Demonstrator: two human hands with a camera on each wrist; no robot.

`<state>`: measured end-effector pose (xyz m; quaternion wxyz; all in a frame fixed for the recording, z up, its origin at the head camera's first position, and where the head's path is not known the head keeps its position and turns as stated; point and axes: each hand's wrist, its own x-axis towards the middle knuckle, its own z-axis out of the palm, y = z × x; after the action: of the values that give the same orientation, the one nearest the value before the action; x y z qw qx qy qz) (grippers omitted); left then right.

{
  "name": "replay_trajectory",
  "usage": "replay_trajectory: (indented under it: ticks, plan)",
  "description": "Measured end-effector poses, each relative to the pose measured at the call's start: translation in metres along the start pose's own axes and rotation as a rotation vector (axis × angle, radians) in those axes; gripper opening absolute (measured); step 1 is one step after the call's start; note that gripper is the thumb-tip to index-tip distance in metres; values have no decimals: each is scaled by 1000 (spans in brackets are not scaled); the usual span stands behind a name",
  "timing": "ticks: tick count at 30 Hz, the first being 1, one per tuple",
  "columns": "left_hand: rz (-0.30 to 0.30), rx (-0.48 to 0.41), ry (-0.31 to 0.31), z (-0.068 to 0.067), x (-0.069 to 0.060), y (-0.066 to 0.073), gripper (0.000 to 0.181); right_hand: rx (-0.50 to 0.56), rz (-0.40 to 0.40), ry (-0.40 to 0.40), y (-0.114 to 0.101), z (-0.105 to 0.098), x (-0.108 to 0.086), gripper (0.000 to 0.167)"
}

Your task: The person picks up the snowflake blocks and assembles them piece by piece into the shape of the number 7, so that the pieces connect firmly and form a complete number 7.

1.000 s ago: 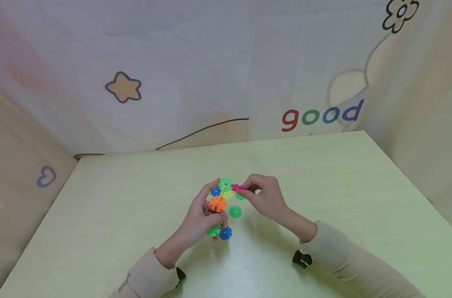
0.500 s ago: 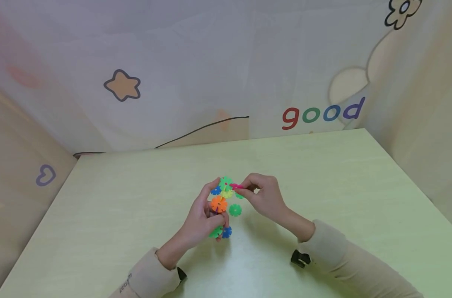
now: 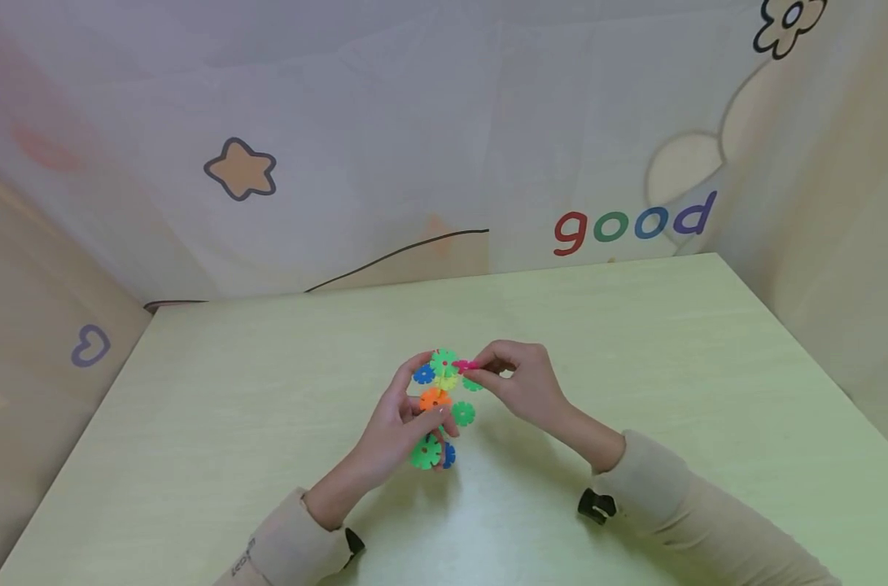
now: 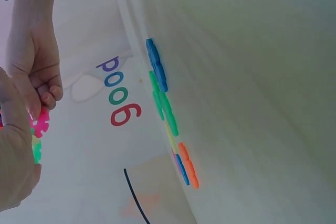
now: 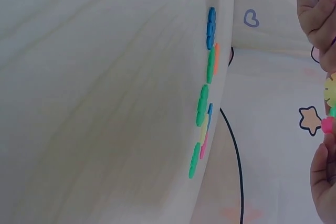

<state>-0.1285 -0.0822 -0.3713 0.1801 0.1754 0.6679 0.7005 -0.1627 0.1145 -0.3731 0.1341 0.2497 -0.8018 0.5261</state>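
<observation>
Several joined flower discs (image 3: 429, 402) are gripped in my left hand (image 3: 391, 431) above the tabletop (image 3: 634, 350); my right hand (image 3: 522, 382) pinches a pink disc (image 3: 465, 367) beside their top green disc (image 3: 444, 359). A second on, their orange disc (image 3: 435, 396) has shifted right and a blue disc (image 3: 450, 454) shows less.

Two hands (image 3: 400, 423) (image 3: 520, 387), two blue discs (image 3: 424, 373) (image 3: 450, 454)

A chain (image 3: 444, 369) of notched discs is held aloft: its green disc (image 3: 445, 362) faces the head camera, with a yellow disc (image 5: 330, 90) at six o'clock. A pink disc (image 3: 463, 367), tilted nearly edge-on, sits at three o'clock; whether slotted in is unclear.
</observation>
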Motion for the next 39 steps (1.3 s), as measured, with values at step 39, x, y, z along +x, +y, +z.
replay_trajectory:
  ticks: [39]
  plan:
    - [-134, 24, -65, -21, 3, 8, 55, -100, 114, -324, 11, -16, 13, 23]
